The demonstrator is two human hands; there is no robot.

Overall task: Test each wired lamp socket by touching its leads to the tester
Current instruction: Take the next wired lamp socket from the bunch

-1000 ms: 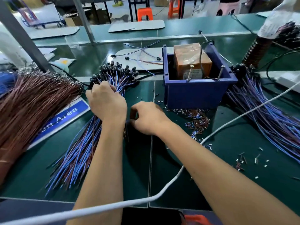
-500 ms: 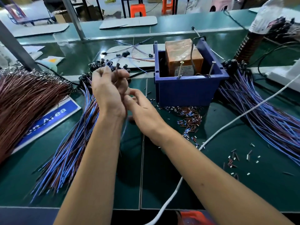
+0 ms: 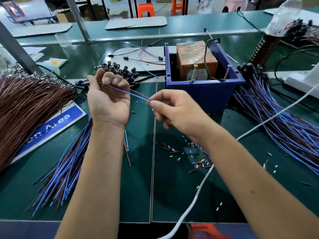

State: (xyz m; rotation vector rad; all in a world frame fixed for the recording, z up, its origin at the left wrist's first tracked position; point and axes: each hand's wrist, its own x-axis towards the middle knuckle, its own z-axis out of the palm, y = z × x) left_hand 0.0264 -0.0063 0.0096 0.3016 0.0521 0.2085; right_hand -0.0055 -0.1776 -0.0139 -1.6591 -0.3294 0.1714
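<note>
The wired lamp socket (image 3: 103, 72) is held up above the counter (image 3: 138, 187), left hand (image 3: 107, 99) curled round its socket end while the right hand (image 3: 170, 109) pinches the tips of its blue and brown leads (image 3: 131, 93), drawn taut between them. The step looks like readying the leads; next they must reach the two screws (image 3: 194, 73) on the tester (image 3: 196, 61) in the blue bin (image 3: 203, 94). Half a second ago the hands were close together over the untested pile (image 3: 65, 169); now they have spread apart.
</note>
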